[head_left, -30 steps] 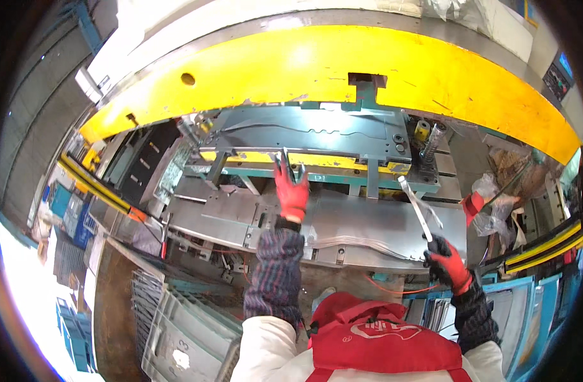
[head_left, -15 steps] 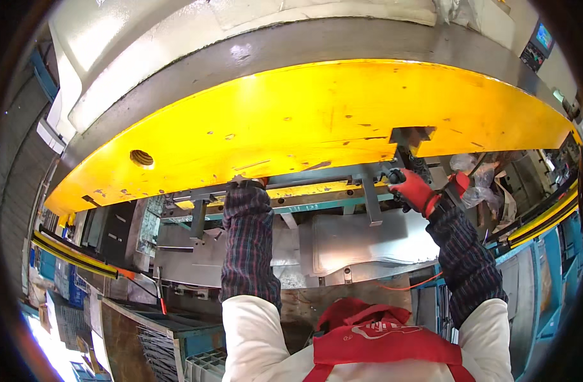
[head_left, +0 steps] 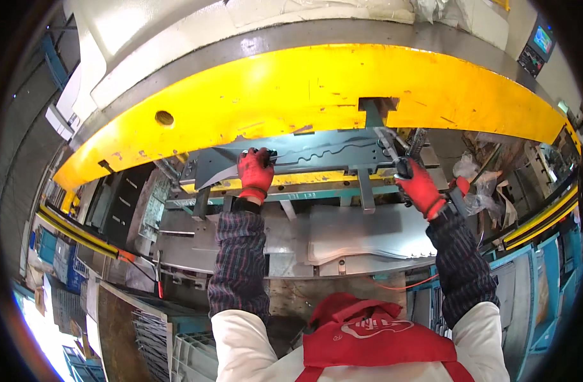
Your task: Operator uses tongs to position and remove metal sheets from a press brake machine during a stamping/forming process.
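Observation:
My left hand (head_left: 255,170), in a red glove with dark fingertips, is closed on a thin grey metal strip (head_left: 220,177) with a curved edge, over the front of the press die (head_left: 330,149). My right hand (head_left: 420,188), gloved the same way, is wrapped around a dark-handled metal tool (head_left: 387,144). Its grey end reaches up beside the die's right end, below the notch in the yellow press beam (head_left: 272,89); its exact kind is unclear. The die has a wavy contour along its top.
A stack of flat metal sheets (head_left: 368,232) lies on the near bench. Two grey bracket arms, one on the right (head_left: 366,191), jut toward me. Yellow-black guard rails (head_left: 78,235) flank both sides. Clear plastic wrap (head_left: 486,197) hangs at right, and a control screen (head_left: 542,39) stands far right.
My left hand has come out from under the yellow beam toward me, with the strip now showing in it. The tool in my right hand now shows by the die's right end.

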Tool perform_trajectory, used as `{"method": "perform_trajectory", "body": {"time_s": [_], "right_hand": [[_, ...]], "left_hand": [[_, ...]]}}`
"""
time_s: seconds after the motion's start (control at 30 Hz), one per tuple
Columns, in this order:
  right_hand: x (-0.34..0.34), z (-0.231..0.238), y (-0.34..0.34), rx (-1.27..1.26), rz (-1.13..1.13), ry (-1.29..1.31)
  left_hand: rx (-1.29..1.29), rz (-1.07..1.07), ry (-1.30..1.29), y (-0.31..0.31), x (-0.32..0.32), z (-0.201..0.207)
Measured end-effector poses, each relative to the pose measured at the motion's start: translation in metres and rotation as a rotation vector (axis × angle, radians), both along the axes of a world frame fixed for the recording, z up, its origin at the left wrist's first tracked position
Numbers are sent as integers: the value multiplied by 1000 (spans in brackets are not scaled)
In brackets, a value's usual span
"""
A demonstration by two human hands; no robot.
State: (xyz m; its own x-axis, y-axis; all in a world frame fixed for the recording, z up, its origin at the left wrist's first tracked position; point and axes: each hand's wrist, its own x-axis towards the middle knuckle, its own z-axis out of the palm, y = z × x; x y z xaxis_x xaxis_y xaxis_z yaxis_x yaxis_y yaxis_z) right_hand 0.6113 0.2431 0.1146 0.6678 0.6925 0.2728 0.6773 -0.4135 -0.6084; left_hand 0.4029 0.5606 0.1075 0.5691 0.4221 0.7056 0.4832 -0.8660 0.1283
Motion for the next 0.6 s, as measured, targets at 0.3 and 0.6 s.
{"method": "perform_trajectory", "body": {"time_s": [0.3, 0.6], "right_hand": [[-5, 1, -4, -299, 36, -487], [-37, -21, -52, -246, 85, -434]], "left_hand": [[-14, 107, -200, -41, -32, -26], [-94, 144, -320, -96, -63, -25]]}}
